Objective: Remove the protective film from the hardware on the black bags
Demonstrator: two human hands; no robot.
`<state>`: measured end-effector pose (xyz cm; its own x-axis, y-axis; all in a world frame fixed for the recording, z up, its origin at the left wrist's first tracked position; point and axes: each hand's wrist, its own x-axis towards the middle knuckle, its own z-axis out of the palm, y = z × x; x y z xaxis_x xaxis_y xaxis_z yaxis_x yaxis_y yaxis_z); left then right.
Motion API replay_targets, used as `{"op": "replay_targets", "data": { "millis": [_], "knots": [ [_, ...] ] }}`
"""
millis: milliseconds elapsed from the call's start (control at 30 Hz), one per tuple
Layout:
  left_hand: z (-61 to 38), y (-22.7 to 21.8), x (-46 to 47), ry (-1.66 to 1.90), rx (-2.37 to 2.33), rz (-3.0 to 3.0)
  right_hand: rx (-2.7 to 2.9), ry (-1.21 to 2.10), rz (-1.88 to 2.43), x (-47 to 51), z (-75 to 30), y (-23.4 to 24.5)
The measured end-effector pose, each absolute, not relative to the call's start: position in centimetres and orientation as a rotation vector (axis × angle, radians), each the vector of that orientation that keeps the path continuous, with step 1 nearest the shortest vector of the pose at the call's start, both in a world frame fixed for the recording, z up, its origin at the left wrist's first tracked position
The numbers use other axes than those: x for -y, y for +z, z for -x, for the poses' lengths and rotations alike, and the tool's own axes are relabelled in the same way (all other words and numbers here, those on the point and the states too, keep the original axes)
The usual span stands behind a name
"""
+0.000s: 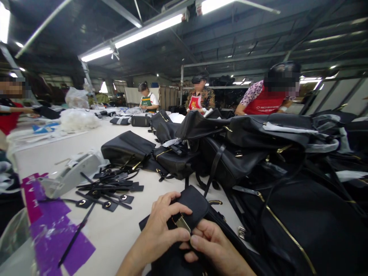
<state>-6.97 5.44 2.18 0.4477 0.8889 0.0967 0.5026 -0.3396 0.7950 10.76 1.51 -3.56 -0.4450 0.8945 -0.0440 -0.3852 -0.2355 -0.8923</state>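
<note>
A black bag (pixel 193 203) lies at the table's near edge, its flap folded back over a gold metal clasp (pixel 183 222). My left hand (pixel 161 230) is closed round the flap, thumb and fingers pinching beside the clasp. My right hand (pixel 214 247) curls in from below, its fingertips pressed against the clasp and the flap's edge. Both hands grip the same bag. The bag's lower part is hidden under my wrists.
A heap of black bags (pixel 258 153) with gold zips fills the right half of the long pale table (pixel 115 230). Several black straps (pixel 112 189) and a grey tape dispenser (pixel 71 174) lie to the left, on purple sheets (pixel 51 230). Other people work at the far end.
</note>
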Motion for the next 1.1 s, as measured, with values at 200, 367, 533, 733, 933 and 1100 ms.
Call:
{"op": "replay_targets", "data": {
  "millis": [200, 367, 533, 733, 933, 1100],
  "knots": [
    [7.2, 1.4, -6.1, 0.663, -1.071, -1.954, 1.048, 1.836, 0.772, -1.5, -10.7, -4.0],
    [6.5, 0.9, -6.2, 0.678, -1.125, -1.953, 1.007, 1.852, 0.757, -1.6, -10.7, -4.2],
    [6.6, 0.8, -6.3, 0.689, -1.141, -2.005, 0.956, 1.872, 0.753, -1.8, -10.9, -4.0],
    [7.1, 1.4, -6.2, 0.599, -1.064, -2.064, 0.911, 1.873, 0.69, -1.8, -11.1, -3.7],
    [6.6, 0.9, -6.1, 0.676, -1.051, -2.054, 0.944, 1.87, 0.732, -1.9, -11.2, -4.1],
    [6.4, 0.9, -6.1, 0.679, -1.076, -1.997, 0.966, 1.854, 0.737, -1.8, -11.2, -4.2]
  ]
}}
